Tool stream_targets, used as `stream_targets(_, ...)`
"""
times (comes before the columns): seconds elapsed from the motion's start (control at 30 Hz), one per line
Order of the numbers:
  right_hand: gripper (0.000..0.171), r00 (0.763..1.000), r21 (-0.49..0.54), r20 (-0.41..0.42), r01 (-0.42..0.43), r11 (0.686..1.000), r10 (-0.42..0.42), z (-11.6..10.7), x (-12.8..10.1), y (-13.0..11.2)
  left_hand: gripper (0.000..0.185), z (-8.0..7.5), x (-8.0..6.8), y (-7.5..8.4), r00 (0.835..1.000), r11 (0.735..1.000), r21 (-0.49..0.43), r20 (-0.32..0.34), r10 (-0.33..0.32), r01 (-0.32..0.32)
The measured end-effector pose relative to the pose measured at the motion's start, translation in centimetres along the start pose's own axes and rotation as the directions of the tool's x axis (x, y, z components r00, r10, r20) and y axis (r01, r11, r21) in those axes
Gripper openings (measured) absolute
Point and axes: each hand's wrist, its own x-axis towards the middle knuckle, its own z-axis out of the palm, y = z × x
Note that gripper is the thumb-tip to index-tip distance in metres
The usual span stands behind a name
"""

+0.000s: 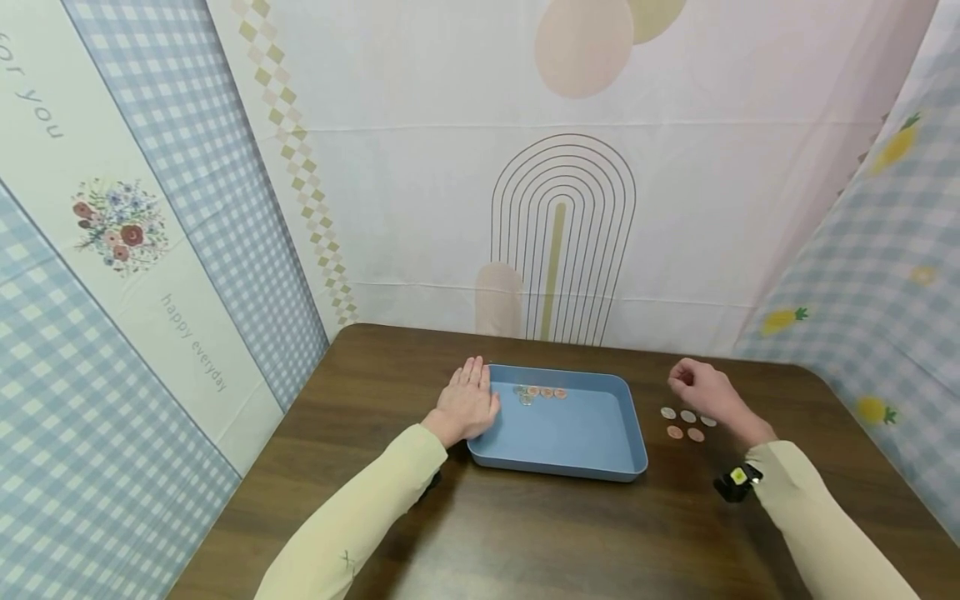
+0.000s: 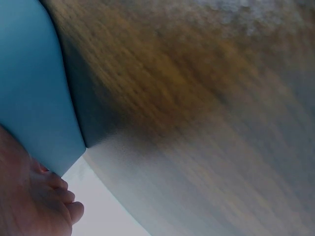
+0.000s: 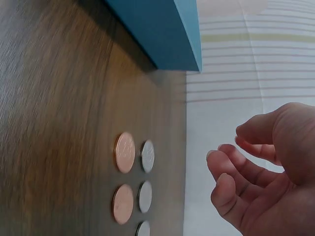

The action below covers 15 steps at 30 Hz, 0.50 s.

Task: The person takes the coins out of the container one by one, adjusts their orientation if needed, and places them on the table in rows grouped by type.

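While the left hand (image 1: pixel 467 406) is lying flat with straight fingers against the tray's (image 1: pixel 600 462) left rim, seemingly steadying it, the right hand (image 1: pixel 701 390) is hovering above the loose coins (image 1: pixel 687 422) on the table (image 1: pixel 525 533), its fingers loosely curled and holding nothing that the right wrist view shows; the work looks to be moving coins from the table into the tray, and this seems to be the gap between one coin and the next, with the hand reaching for a pick; five coins are lying right of the tray, two copper (image 3: pixel 125 152) and three silver (image 3: pixel 147 156), in two close rows, near one another yet mostly apart; a row of coins (image 1: pixel 538 392) is already sitting inside the tray along its far wall, so the job looks partly done; the next move probably calls for lowering the fingertips (image 3: pixel 222 184) onto one flat coin, sliding or pinching it up by its edge, then carrying it over the tray's right wall (image 3: pixel 187 29); the coins are lying thin and flat on smooth wood, so getting hold of one may be fiddly, and neighbours may be nudged; a printed cloth backdrop (image 1: pixel 562 217) is hanging behind and at both sides; a small black device (image 1: pixel 737 481) is sitting at the right wrist; nothing is standing between the hand and the coins.
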Motion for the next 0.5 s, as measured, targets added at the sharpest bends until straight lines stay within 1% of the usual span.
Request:
stream_targets(0.23,0.018,0.998,0.031,0.051,0.041,0.999,-0.043,0.2,0.9,-1.9,0.065,-0.1,0.3,0.1,1.0,1.0,-0.006,0.001,-0.007,0.007)
stream_targets(0.37,0.018,0.996,0.063,0.077,0.05,0.997,-0.055,0.5,1.6,-2.7,0.066,-0.1,0.4,0.2,1.0,1.0,-0.005,0.009,-0.012,0.012)
stream_targets(0.5,0.022,0.992,0.101,0.112,0.05,0.994,-0.061,1.1,2.3,-3.1,0.065,0.0,0.6,0.3,1.0,1.0,-0.006,0.002,-0.017,0.017)
